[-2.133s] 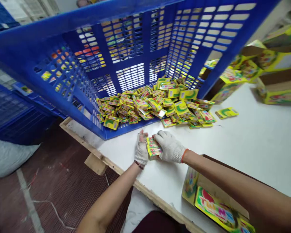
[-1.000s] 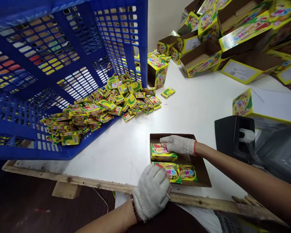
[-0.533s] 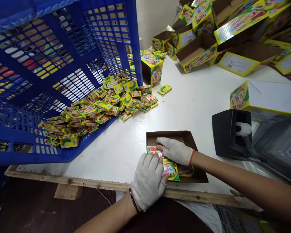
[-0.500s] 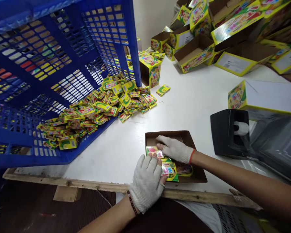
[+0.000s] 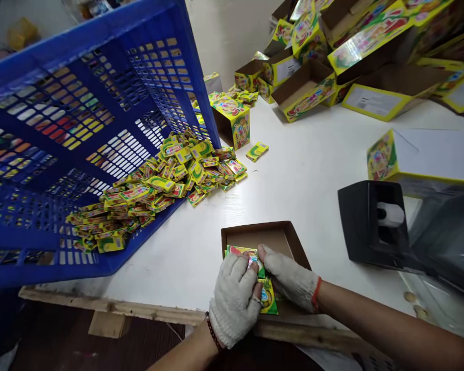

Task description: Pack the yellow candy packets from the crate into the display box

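A shallow brown cardboard box [image 5: 257, 234] lies on the table near its front edge. Inside it are small green and yellow fruit-print packs [image 5: 268, 299], laid in rows along the left part. My left hand [image 5: 234, 296], in a white knitted glove with bare fingertips, has its fingers curled over the packs at the box's left side. My right hand [image 5: 292, 278], gloved with an orange cuff, presses against the same packs from the right, its fingers close together. Both hands partly hide the packs and the box's near side.
A tipped blue plastic crate [image 5: 139, 252] at left spills a heap of packs [image 5: 158, 185] onto the white table. One loose pack [image 5: 257, 151] lies beside it. Several display boxes [image 5: 305, 93] are piled at back right. A black tape dispenser [image 5: 371, 224] stands at right.
My right hand has drawn back toward me inside the box, now against the packs by my left hand. The view has shifted slightly, with the box appearing lower.
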A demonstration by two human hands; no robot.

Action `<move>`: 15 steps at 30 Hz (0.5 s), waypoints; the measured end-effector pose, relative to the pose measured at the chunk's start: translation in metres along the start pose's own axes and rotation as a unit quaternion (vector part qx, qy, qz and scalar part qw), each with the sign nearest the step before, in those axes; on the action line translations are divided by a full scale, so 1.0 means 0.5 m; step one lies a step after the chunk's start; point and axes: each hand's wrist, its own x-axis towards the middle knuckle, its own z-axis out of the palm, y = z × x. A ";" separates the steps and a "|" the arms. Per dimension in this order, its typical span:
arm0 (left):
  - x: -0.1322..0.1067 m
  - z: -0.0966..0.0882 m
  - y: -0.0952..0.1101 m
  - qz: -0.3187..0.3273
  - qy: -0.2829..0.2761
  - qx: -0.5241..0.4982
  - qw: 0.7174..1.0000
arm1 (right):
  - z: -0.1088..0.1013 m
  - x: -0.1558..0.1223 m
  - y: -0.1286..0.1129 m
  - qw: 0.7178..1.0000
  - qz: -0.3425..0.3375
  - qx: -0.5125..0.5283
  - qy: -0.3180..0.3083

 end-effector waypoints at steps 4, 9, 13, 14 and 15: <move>0.002 0.002 0.004 -0.004 -0.013 -0.019 1.000 | -0.048 0.010 -0.019 0.986 -0.019 -0.148 -0.071; -0.021 0.012 -0.004 -0.008 0.013 -0.002 1.000 | -0.143 0.078 -0.151 0.937 -0.135 -0.322 0.026; -0.050 0.051 -0.036 0.059 0.055 0.018 0.997 | -0.138 0.211 -0.255 0.867 -0.190 -0.439 0.141; -0.054 0.064 -0.043 0.063 0.074 0.026 0.995 | -0.126 0.249 -0.271 0.851 -0.193 -0.462 0.161; -0.056 0.076 -0.047 0.062 0.096 0.030 0.993 | -0.113 0.285 -0.285 0.837 -0.195 -0.481 0.176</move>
